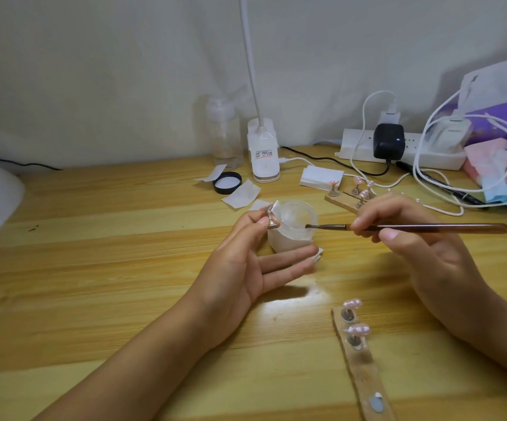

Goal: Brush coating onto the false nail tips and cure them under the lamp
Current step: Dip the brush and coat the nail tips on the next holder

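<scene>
At the middle of the table (124, 238), my right hand (413, 238) pinches the brush (428, 227) just behind its ferrule, between thumb and fingers. Its bristle end dips over the rim of the small clear jar (294, 235). The brush lies nearly level, with its long axis running left to right across my view and the handle trailing off to the right.

My left hand (246, 262) pinches one nail tip on its little stand (269, 216) between thumb and forefinger, with the other fingers stretched out along the front of the jar. That tip sits just beside the jar's left rim, so it lies straight on from the bristles across the jar mouth. I judge the next stroke needs only a short lift and a carry to the left by the right hand, which is the nearer one for the brushing.

Two more pink tips stand on the near wooden strip (364, 369), close by my right wrist. Several others stand on the far strip (342, 203) behind the right hand.

The table is pale wood with a glare patch in front of the jar. Along the wall stand a clear bottle (225, 135), a white gooseneck light (264, 153), a black lid (227, 182), some paper wipes (241, 194) and a power strip (404, 150) tangled in cables. I cannot tell which unit is the curing lamp.
</scene>
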`<state>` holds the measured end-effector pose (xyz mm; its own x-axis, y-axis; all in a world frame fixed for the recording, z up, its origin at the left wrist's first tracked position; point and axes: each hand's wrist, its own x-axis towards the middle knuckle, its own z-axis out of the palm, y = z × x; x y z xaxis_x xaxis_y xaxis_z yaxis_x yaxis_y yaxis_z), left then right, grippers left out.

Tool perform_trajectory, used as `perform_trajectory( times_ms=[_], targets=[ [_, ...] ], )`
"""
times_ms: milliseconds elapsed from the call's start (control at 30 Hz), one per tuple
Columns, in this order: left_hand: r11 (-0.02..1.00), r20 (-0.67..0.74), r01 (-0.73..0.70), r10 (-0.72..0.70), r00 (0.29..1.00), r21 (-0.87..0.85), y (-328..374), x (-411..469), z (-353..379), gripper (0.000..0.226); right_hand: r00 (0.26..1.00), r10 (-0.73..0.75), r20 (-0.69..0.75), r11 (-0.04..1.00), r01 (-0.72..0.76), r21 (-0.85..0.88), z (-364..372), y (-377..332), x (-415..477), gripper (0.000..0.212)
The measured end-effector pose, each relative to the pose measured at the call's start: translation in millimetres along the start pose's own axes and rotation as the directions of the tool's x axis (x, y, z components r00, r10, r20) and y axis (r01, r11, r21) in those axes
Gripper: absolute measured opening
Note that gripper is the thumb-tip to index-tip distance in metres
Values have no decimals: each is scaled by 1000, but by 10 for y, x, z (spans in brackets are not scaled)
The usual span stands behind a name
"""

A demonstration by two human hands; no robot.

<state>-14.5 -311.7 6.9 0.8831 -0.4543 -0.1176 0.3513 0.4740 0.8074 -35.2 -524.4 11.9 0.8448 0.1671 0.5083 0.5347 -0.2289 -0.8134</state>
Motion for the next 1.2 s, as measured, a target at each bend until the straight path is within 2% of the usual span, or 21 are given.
perform_trajectory(
  times_ms=[133,233,300,367,500,633,767,900,1200],
  targets=[
    [991,-128,-91,103,986,95,-35,-24,38,16,998,26,-64,998,-22,64,-16,29,7,24],
    [925,-236,-159,250,939,345,-76,-64,33,20,987,75,-139,987,-53,152,-35,57,12,20],
    [877,-246,-230,354,902,421,-71,-97,22,19,979,103,-176,979,-69,189,-51,76,28,19],
    [868,-202,-294,396,895,400,-55,-123,16,18,973,126,-192,973,-84,215,-65,92,47,19],
    [826,-67,-230,307,949,515,-93,-133,51,13,959,223,-177,927,-152,343,-82,114,78,19],
    [768,18,-151,179,984,622,-157,-142,78,6,950,269,-156,901,-192,388,-84,118,83,12],
    [771,7,-131,163,987,623,-142,-148,89,10,956,263,-127,902,-196,385,-75,115,79,14],
    [767,15,-147,176,984,624,-128,-150,97,15,966,244,-85,911,-198,362,-100,114,69,25],
    [770,23,-124,140,990,626,-137,-140,77,5,980,180,-88,961,-156,227,-77,95,56,26]
  ],
)
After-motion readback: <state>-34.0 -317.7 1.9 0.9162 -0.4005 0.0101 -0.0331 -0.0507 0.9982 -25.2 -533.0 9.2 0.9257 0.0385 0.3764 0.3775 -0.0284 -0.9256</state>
